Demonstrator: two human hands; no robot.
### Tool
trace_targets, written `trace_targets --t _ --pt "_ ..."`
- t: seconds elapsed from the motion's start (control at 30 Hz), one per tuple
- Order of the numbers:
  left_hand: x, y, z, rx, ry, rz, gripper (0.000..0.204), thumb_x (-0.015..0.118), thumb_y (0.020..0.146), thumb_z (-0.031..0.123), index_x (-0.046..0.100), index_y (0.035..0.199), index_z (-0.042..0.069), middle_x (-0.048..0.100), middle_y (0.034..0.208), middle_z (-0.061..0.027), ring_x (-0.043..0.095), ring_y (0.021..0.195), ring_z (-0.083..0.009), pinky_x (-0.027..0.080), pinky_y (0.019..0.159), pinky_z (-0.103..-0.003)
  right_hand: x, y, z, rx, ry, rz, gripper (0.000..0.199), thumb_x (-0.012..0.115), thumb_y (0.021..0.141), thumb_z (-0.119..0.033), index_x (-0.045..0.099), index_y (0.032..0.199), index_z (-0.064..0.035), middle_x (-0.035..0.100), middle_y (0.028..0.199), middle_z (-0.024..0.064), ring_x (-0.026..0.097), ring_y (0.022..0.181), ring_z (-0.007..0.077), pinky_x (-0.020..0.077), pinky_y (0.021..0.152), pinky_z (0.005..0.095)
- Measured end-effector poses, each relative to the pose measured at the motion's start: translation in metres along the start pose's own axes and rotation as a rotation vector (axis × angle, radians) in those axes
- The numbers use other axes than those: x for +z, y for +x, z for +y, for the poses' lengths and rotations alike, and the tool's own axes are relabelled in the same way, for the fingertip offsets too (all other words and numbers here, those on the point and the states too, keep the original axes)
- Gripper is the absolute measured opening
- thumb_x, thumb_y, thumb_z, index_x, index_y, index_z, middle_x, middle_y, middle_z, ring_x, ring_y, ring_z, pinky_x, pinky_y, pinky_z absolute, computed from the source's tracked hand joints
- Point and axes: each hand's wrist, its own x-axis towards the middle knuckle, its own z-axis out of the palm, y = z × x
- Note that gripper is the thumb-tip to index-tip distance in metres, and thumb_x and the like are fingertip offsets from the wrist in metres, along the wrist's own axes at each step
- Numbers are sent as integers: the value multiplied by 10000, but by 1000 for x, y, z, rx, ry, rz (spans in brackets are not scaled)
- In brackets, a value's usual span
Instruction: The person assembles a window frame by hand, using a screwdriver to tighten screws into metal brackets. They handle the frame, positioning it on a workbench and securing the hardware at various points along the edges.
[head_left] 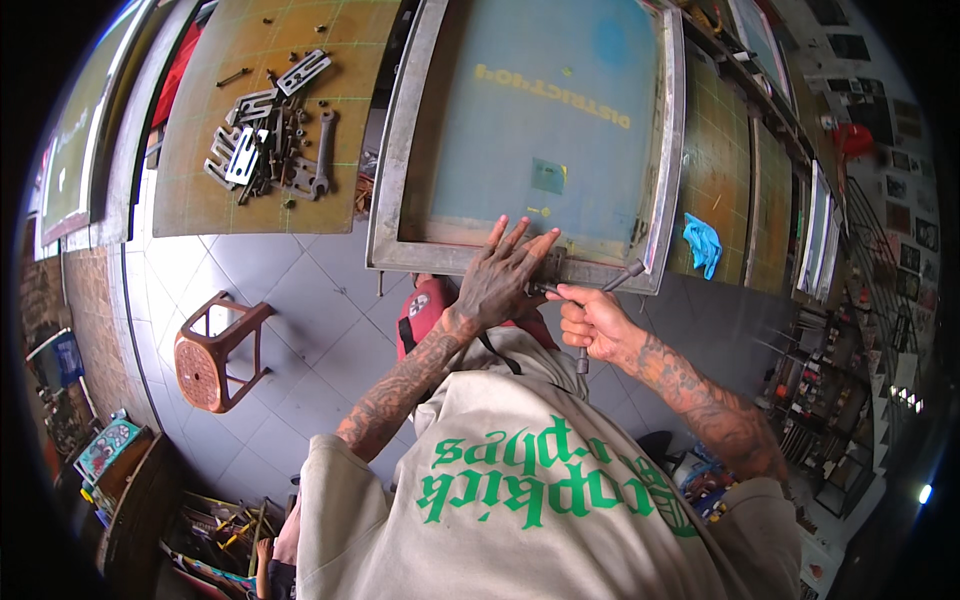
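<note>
A metal-framed printing screen (664,150) with blue-tinted mesh lies in front of me. My left hand (490,280) rests on its near edge, fingers stretched out and a little apart over the rail and mesh. Beside it, my right hand (598,325) is closed around a dark multi-armed socket wrench (582,362). One arm of the wrench points toward the near rail, beside my left hand; another sticks up to the right. Whether its tip sits on a bolt is hidden by my left hand.
On the board (200,190) at left lie slotted metal brackets (303,72), loose bolts and an open-end wrench (323,150). A brown plastic stool (200,370) stands on the tiled floor. A blue cloth (702,246) hangs over the right board's edge. Another person's arm (263,570) shows at lower left.
</note>
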Motion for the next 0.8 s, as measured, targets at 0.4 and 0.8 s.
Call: trace_targets --t 0.4,0.8 --pt "5 1 0 -22 -75 80 1109 832 675 443 259 1558 97 509 1455 -60 416 1403 -295 156 1247 -480 28 4 -12 -15 -225 163 167 527 998 -122 465 843 -119 315 560 -58 257 402 69 198 363 282" --pt "8 3 -1 3 -56 161 955 749 795 387 261 1556 77 579 1378 -86 425 1396 -292 161 1246 -470 18 1 -11 -903 -2456 49 131 583 883 -120 564 994 -54 668 714 137 680 566 200 523 481 364"
